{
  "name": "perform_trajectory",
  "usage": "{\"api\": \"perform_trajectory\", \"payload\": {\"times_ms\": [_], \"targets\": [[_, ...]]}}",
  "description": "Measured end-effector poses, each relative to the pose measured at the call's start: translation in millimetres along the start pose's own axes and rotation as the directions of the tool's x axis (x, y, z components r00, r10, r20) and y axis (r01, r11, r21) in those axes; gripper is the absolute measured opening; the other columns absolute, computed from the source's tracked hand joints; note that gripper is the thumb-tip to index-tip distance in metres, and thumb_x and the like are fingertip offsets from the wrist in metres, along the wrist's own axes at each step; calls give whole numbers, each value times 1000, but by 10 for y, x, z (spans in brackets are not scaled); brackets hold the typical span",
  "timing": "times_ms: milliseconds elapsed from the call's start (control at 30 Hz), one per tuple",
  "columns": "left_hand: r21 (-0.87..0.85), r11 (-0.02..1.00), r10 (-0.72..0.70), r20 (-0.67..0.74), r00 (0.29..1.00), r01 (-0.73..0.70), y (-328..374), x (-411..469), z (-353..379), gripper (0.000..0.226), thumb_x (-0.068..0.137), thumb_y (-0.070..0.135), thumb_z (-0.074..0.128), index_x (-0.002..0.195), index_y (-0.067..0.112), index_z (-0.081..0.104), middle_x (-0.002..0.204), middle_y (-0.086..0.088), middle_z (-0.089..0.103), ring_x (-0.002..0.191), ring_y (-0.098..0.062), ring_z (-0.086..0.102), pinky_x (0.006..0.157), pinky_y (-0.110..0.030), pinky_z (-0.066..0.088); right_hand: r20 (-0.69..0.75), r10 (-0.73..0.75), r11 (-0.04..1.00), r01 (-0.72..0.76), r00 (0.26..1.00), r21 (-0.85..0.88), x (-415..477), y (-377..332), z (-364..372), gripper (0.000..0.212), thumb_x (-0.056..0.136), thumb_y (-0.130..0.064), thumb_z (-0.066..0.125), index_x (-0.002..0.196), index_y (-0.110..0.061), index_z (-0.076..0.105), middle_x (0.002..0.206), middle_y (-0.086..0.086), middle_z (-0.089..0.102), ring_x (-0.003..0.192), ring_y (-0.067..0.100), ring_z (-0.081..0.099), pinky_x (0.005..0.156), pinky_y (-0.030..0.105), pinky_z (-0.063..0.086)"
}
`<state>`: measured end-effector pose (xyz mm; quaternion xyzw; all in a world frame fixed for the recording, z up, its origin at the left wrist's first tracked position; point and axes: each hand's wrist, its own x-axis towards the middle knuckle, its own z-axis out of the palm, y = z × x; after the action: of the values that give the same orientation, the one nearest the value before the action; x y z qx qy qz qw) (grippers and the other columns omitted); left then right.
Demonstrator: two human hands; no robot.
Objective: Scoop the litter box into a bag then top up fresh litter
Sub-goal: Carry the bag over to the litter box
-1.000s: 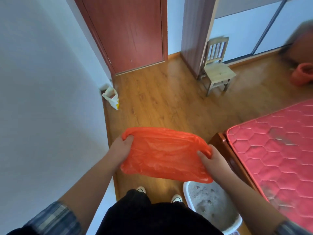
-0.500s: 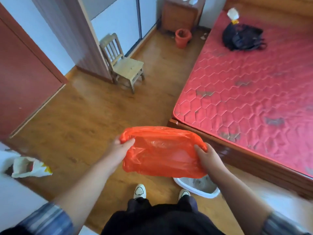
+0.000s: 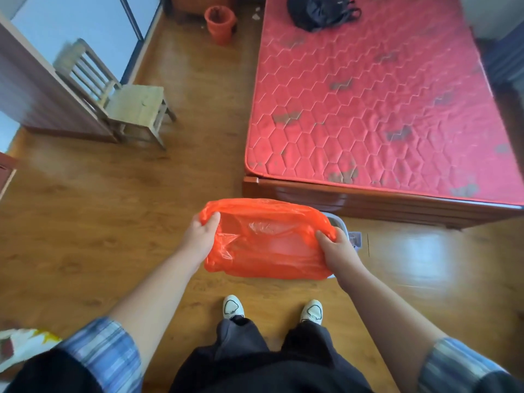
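Note:
An orange plastic bag is stretched open between both hands at waist height. My left hand grips its left rim and my right hand grips its right rim. The white litter box stands on the floor under the bag, by the bed's corner, and only its far right edge shows. A pale scoop pokes out beside my right hand. A white and yellow litter sack lies at the lower left edge.
A red mattress on a wooden bed frame fills the right side, with a black backpack on it. A small wooden chair stands at the left and an orange bin at the back. My white shoes are on the wooden floor.
The view has swung right from the door and wall to the bed. The bag stays held open between both hands and now hangs directly over the litter box.

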<state>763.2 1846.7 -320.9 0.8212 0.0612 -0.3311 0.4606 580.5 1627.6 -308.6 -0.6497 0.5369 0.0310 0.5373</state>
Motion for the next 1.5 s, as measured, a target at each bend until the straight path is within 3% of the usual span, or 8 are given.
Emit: {"api": "perform_trajectory", "payload": {"times_ms": [333,567,767,933,1067,1200,1367,1500], "targets": [[-96,986,-135,-1,991,134,-453,80,879,88,61,86,52,128,29,57,123,0,66,115,-24,63,105,-50,47,66,20,998,-16,998,-54,749,464,-184,16,97,-34,53,104,-20,56,90,5,64,75,17,60,69,35,49],[-256,926,-307,-89,947,276,-1025,541,1367,71,67,86,48,120,39,57,124,0,66,115,-29,64,102,-52,50,146,9,989,13,989,-147,1484,939,27,15,96,-36,53,98,-21,55,91,3,63,82,21,61,78,40,51],[-199,945,-292,-149,945,260,-2011,1521,1781,44,91,69,48,116,34,59,110,2,67,105,-26,66,96,-43,53,120,36,991,-20,992,-134,2406,1741,797,14,93,-37,53,97,-24,57,88,0,66,80,20,64,79,42,54],[-87,964,-264,-224,938,250,-2987,2644,1922,59,94,65,49,132,21,52,126,-6,62,116,-26,59,104,-41,47,127,-18,986,38,992,-161,3281,2427,1695,22,96,-33,51,110,-19,58,90,-1,66,77,15,62,62,29,44],[-92,972,-234,-263,936,217,-3709,3550,1990,56,96,58,53,133,16,49,132,-11,59,123,-31,57,105,-41,45,163,-76,969,111,984,-221,3961,2927,2455,18,95,-33,52,106,-19,53,92,4,66,80,21,64,68,34,50],[-283,923,-324,-206,923,261,-4570,4400,2085,65,61,71,69,109,31,49,121,-3,63,109,-31,66,97,-56,52,207,-121,938,180,971,-297,4616,3465,3195,22,93,-32,56,110,-19,51,96,1,63,92,24,63,83,39,50],[-421,875,-325,-142,935,240,-5237,4984,2224,30,84,9,66,101,24,46,114,-18,60,85,-28,66,87,-53,54,184,-109,932,165,977,-322,5196,3935,3726,31,88,-28,58,118,-19,52,102,2,65,94,24,64,84,36,51],[-360,901,-291,-89,953,242,-5616,5299,2233,43,84,4,60,124,15,47,115,-20,62,90,-32,67,84,-49,56,140,-105,897,155,985,-414,5498,4172,4042,34,85,-24,55,116,-10,54,107,9,65,100,31,62,80,32,45]]}}
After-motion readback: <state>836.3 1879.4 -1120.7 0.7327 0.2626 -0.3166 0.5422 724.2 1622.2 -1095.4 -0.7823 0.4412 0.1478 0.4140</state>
